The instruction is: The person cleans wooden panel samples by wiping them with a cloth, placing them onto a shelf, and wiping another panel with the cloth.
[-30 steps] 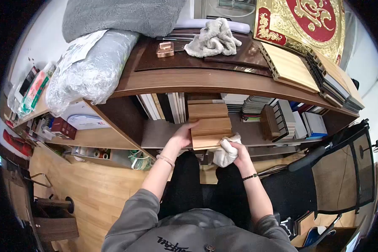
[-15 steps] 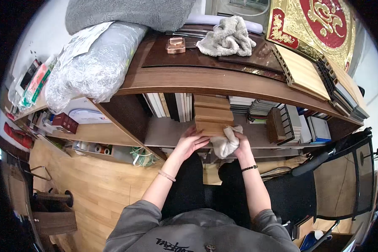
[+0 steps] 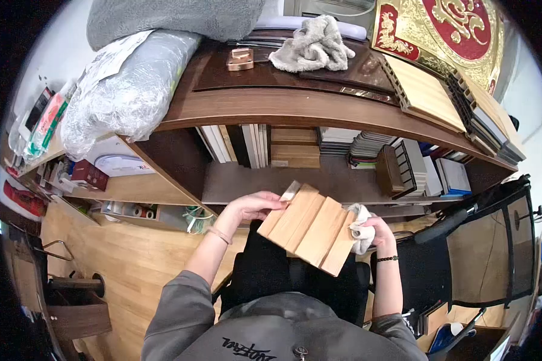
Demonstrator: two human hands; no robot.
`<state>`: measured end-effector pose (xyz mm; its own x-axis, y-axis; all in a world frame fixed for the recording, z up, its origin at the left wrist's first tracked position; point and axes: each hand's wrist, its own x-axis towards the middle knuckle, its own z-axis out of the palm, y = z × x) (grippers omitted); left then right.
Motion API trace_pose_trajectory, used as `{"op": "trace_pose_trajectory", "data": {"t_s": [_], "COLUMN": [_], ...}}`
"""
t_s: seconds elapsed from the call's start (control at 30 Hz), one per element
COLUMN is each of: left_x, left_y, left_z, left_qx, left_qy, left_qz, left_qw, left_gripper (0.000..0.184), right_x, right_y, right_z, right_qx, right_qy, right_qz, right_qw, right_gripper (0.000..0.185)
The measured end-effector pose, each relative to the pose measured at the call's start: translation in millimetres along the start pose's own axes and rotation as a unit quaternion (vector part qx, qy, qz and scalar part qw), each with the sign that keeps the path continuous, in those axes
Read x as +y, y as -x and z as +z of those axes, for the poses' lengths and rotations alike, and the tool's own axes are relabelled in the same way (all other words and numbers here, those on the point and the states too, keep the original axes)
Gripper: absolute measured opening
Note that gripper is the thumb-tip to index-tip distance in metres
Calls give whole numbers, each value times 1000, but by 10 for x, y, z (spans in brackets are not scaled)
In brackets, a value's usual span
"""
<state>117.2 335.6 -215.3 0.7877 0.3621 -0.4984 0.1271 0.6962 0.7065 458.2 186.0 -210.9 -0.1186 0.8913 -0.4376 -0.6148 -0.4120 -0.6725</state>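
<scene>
A light wooden panel sample with stepped ridges (image 3: 310,230) is tilted above my lap, in front of the shelf. My left hand (image 3: 260,206) grips its upper left edge, next to a pale, whitish piece (image 3: 291,191) at the panel's end. In my right hand (image 3: 380,233) is a bunched off-white cloth (image 3: 361,228), pressed to the panel's right edge. The fingers of my right hand are partly hidden by the cloth.
Behind the panel, a brown shelf (image 3: 235,188) holds brown wooden pieces (image 3: 295,156) and upright sample boards (image 3: 256,146). On top lie a grey rag (image 3: 315,47), a wrapped bundle (image 3: 129,87) and wood-coloured panels (image 3: 424,93). An office chair (image 3: 482,253) stands at the right.
The wooden panel has come out of the shelf toward my body and turned, so its ridges run diagonally. Both hands moved with it; the right hand, with the cloth, shifted right.
</scene>
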Motion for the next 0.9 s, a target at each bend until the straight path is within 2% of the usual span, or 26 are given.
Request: {"op": "trace_pose_trajectory", "data": {"t_s": [0.03,0.07,0.13,0.2,0.23,0.3,0.37,0.43,0.47,0.57,0.6,0.73,0.8,0.83,0.9], "left_x": [-43,-92,-185,-314,-399,-548,-697,-804,-819,-776,-769,-606,-458,-389,-245], "left_y": [-16,1,123,205,230,246,131,-76,-188,-454,-536,-975,-1141,-1260,-1459], "left_z": [29,42,82,196,293,478,591,692,741,854,810,631,546,466,306], "left_qx": [-54,-56,-19,2,46,134,158,192,191,185,183,204,172,171,234], "left_qy": [-53,-54,5,33,100,228,267,345,343,415,414,468,493,493,461], "left_qz": [-31,-32,31,66,117,218,241,277,275,323,322,298,366,365,360], "left_qw": [997,996,999,997,987,939,920,876,877,830,832,807,771,771,777], "left_gripper": [33,33,33,33,32,30,27,24,24,25,25,26,28,28,32], "right_x": [22,56,85,143,194,458,812,1100,1185,1264,1257,1182,1176,1179,1188], "right_y": [-26,-65,-80,-75,-92,-135,-155,-149,-165,-229,-225,-136,-117,-106,-126], "right_z": [-31,-54,-37,25,70,90,39,-19,-66,-174,-179,-127,-127,-134,-148], "right_qx": [3,5,5,8,7,-10,-28,-44,-58,-52,-50,-51,-60,-69,-77], "right_qy": [18,36,55,-133,-227,-245,-280,-287,-292,-271,-259,-282,-284,-287,-290], "right_qz": [3,7,10,-82,-125,-125,-130,-92,-54,-31,-21,-62,-62,-59,-55], "right_qw": [1000,999,998,988,966,961,951,952,953,961,964,956,955,954,952], "right_gripper": [35,34,34,34,35,35,36,37,37,37,37,37,38,38,38]}}
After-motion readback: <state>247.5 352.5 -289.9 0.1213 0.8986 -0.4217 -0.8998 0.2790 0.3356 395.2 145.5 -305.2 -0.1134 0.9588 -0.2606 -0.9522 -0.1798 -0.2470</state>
